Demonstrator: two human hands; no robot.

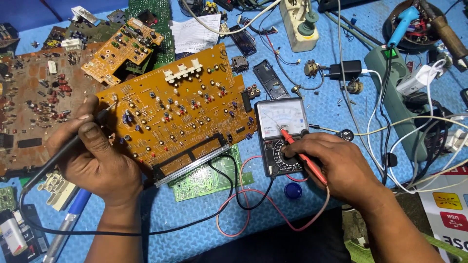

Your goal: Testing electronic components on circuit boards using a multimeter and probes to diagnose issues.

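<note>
My left hand point(92, 158) grips a black test probe point(100, 117), its metal tip touching the left edge of a large orange circuit board point(180, 109) that lies tilted across the blue bench. My right hand point(336, 163) holds the red probe point(300, 151) between its fingers while resting on the dial of a black analog multimeter point(282, 136) to the right of the board. Red and black leads point(243, 199) loop from the meter over the mat. A small green board point(204, 178) lies under the orange board's lower edge.
Several other circuit boards point(122, 48) lie at the back left, a brown one point(29, 97) at far left. A white power strip point(300, 24), a green power strip point(397, 87), tangled cables point(429, 131) and a soldering tool holder point(419, 22) crowd the right. A blue cap point(292, 190) sits near the meter.
</note>
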